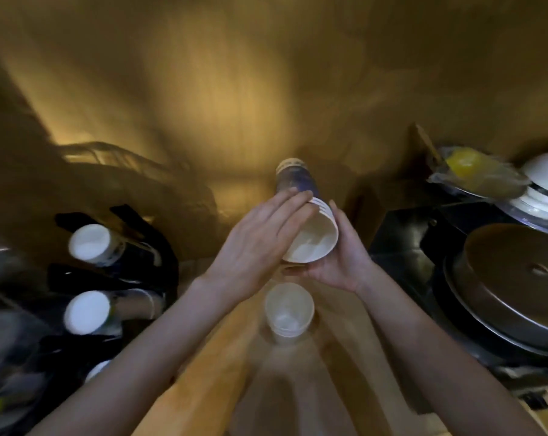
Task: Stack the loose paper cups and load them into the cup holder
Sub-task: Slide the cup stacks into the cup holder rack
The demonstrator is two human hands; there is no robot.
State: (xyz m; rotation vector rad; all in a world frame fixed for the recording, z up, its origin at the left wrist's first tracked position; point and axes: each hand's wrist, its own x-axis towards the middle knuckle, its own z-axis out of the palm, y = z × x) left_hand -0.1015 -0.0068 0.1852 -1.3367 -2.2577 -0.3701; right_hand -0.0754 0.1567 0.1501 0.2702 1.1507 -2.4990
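Right hand point(342, 262) cupped the tilted cup stack point(313, 243) from beneath; left hand point(254, 247) lay flat-fingered against its side (loose cup point(288, 313) just below both).

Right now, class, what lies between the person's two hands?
Head view: a tilted stack of white paper cups, the left hand pressing it, the right hand gripping it.

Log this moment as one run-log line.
left hand presses cup stack | right hand holds it | spare cups on counter | cup holder untouched
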